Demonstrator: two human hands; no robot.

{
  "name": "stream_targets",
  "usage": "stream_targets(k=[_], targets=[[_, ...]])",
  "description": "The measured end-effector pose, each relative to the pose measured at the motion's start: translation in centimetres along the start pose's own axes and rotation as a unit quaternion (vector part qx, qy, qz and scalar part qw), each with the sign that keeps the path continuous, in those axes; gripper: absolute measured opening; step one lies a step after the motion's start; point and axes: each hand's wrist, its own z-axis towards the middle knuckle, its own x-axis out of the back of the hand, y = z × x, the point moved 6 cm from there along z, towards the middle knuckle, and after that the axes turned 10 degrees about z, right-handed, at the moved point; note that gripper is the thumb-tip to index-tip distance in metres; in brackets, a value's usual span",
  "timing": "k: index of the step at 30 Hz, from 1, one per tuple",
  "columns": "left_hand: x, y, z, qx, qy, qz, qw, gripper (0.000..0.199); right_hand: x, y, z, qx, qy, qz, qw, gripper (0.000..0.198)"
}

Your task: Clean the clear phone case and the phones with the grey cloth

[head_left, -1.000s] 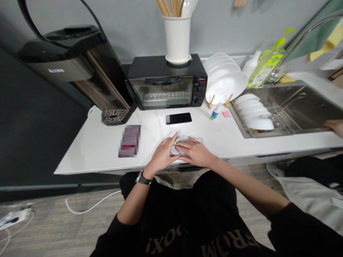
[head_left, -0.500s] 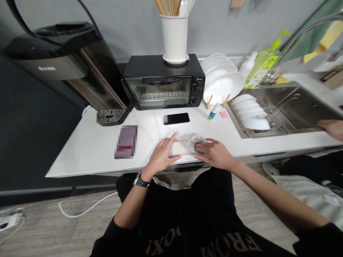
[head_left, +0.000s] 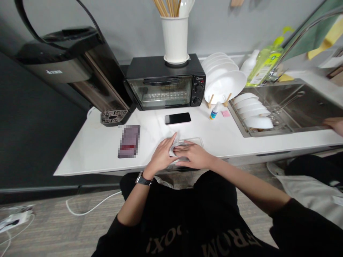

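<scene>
At the counter's front edge lies a clear phone case (head_left: 200, 140) with a see-through rim and rounded corners. My left hand (head_left: 162, 154) grips its left end, thumb on one long side and fingers on the other. Beneath the fingers of my right hand (head_left: 195, 155) is a crumpled whitish cloth (head_left: 177, 142), pressed onto the left part of the case and mostly hidden. Just behind the case sits a phone (head_left: 178, 118) with a dark screen. A small spray bottle (head_left: 214, 112) stands to the right of the phone, beside a pink sticky note (head_left: 225, 113).
A blurred-out purplish item (head_left: 129, 141) lies to the left. Behind are a water dispenser (head_left: 112, 116), a toaster oven (head_left: 163, 91) and racked white plates (head_left: 225, 85). The sink (head_left: 302, 103) with bowls is at right, where another person's hand (head_left: 333, 125) rests.
My right hand has slid the cloth leftward along the case, from its right end to beside my left hand. My left hand keeps its grip, and the view has shifted slightly.
</scene>
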Motion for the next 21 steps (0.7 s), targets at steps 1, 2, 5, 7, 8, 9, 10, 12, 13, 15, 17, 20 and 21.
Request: stream_targets(k=[1, 2, 5, 7, 8, 9, 10, 12, 13, 15, 17, 20, 21], targets=[[0.0, -0.1, -0.1, -0.001, -0.002, -0.002, 1.0, 0.11, -0.1, 0.1, 0.4, -0.001, 0.004, -0.008, 1.0, 0.04], [-0.1, -0.1, -0.1, -0.001, -0.004, -0.003, 1.0, 0.11, -0.1, 0.3, 0.6, -0.004, 0.007, -0.017, 1.0, 0.039], [0.0, -0.2, -0.2, -0.002, -0.006, -0.001, 1.0, 0.109, -0.1, 1.1, 0.7, -0.016, 0.015, -0.046, 0.999, 0.041], [0.0, -0.1, -0.2, -0.003, -0.005, 0.002, 1.0, 0.107, -0.1, 1.5, 0.3, -0.022, 0.022, -0.059, 0.998, 0.043], [0.1, 0.0, -0.2, -0.003, -0.005, 0.003, 1.0, 0.105, 0.0, 1.6, 0.1, -0.024, 0.024, -0.063, 0.997, 0.044], [0.1, 0.0, -0.2, -0.003, -0.006, 0.002, 1.0, 0.105, 0.1, 1.6, -0.2, -0.025, 0.026, -0.066, 0.997, 0.045], [0.1, 0.1, -0.2, -0.002, -0.007, 0.001, 1.0, 0.104, 0.2, 1.6, -0.4, -0.028, 0.028, -0.07, 0.997, 0.045], [0.2, 0.3, -0.1, 0.0, -0.007, -0.004, 1.0, 0.104, 0.4, 1.7, -0.9, -0.034, 0.029, -0.077, 0.996, 0.044], [0.3, 0.3, -0.1, 0.002, -0.007, -0.007, 1.0, 0.104, 0.6, 1.8, -1.1, -0.039, 0.03, -0.081, 0.995, 0.043], [0.4, 0.5, -0.1, 0.005, -0.008, -0.013, 1.0, 0.103, 1.2, 2.1, -1.8, -0.052, 0.036, -0.09, 0.994, 0.041], [0.5, 0.6, -0.1, 0.011, -0.012, -0.014, 1.0, 0.104, 1.9, 2.6, -2.7, -0.067, 0.044, -0.102, 0.992, 0.039], [0.4, 0.5, -0.1, 0.022, -0.015, -0.011, 1.0, 0.106, 3.1, 3.4, -4.4, -0.1, 0.054, -0.124, 0.986, 0.038], [0.4, 0.4, -0.1, 0.025, -0.014, -0.011, 1.0, 0.106, 3.5, 3.5, -5.0, -0.112, 0.058, -0.131, 0.983, 0.037]])
